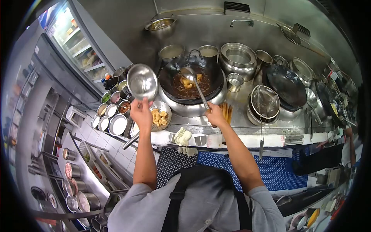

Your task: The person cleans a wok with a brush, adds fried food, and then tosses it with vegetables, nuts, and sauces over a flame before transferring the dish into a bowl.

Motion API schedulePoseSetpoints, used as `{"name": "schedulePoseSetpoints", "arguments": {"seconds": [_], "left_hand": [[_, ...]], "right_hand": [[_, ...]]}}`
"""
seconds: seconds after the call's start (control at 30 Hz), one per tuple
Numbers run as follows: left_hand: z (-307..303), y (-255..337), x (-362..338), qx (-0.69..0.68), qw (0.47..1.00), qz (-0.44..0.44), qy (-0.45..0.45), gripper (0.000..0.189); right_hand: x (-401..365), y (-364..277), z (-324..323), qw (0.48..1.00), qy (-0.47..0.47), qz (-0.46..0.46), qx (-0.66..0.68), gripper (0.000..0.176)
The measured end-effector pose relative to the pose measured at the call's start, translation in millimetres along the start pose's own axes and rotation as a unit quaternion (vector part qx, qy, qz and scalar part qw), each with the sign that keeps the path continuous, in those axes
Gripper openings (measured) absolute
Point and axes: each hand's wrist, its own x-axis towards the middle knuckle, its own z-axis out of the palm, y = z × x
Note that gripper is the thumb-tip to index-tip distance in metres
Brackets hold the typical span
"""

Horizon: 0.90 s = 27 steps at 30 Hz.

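My left hand (142, 112) is closed on the rim of a shiny steel bowl (142, 82), tilted up to the left of the wok. My right hand (215, 115) grips the handle of a ladle (200, 89), whose head hangs over the black wok (169, 80). Brown sauce and several golden fried pieces (188, 82) lie in the wok. Under my left wrist, a perforated skimmer (164, 125) holds more fried pieces (158, 116). A bundle of thin bamboo sticks (227, 112) is beside my right hand.
Seasoning tubs (117, 125) cluster at the left. A second wok (287, 87) and a wire strainer over a pot (265, 101) stand right. A folded cloth (182, 137) lies on the front edge. At far right is another person (328, 156).
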Motion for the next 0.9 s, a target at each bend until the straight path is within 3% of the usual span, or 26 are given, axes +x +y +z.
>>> {"name": "schedulePoseSetpoints", "arguments": {"seconds": [0.03, 0.07, 0.13, 0.17, 0.27, 0.4, 0.53, 0.6, 0.63, 0.73, 0.8, 0.83, 0.9], "left_hand": [[-6, -6, -13, -0.05, 0.998, -0.028, -0.004, 0.025], [-18, -12, -23, -0.036, 0.997, -0.067, -0.019, 0.021], [-34, -18, -43, -0.049, 0.996, -0.062, -0.036, 0.015], [-37, -12, -54, -0.051, 0.996, -0.066, -0.036, 0.013], [-47, -16, -76, -0.046, 0.991, -0.117, -0.049, 0.015], [-15, 10, -91, -0.099, 0.975, -0.178, -0.083, 0.02], [40, 15, -105, -0.19, 0.937, -0.217, -0.197, 0.014], [70, 6, -118, -0.221, 0.906, -0.253, -0.258, 0.01], [87, 14, -126, -0.251, 0.887, -0.27, -0.278, 0.01], [132, 24, -151, -0.272, 0.842, -0.306, -0.351, 0.009], [159, 28, -173, -0.262, 0.815, -0.305, -0.416, 0.009], [173, 37, -186, -0.238, 0.798, -0.301, -0.465, 0.012], [202, 47, -224, -0.211, 0.72, -0.321, -0.578, 0.019]], "right_hand": [[-11, -18, -16, 0.999, -0.012, 0.035, 0.014, 0.06], [-20, -12, -24, 1.0, 0.013, 0.01, 0.011, 0.061], [-43, 7, -40, 0.997, 0.067, -0.035, 0.002, 0.063], [-65, -7, -56, 0.997, 0.05, 0.053, -0.002, 0.064], [-116, 67, -53, 0.968, 0.22, -0.109, -0.059, 0.061], [-195, 106, -62, 0.979, 0.18, 0.045, -0.089, 0.064], [-215, 145, -47, 0.961, 0.177, 0.103, -0.189, 0.065], [-214, 158, -37, 0.954, 0.134, 0.182, -0.198, 0.072], [-211, 169, -32, 0.953, 0.121, 0.203, -0.192, 0.072], [-229, 193, -35, 0.97, 0.14, 0.14, -0.143, 0.073], [-266, 245, -32, 0.947, 0.225, 0.201, -0.112, 0.063], [-295, 239, -52, 0.943, 0.24, 0.228, -0.027, 0.046], [-353, 174, -92, 0.87, 0.384, 0.271, 0.151, 0.039]]}}
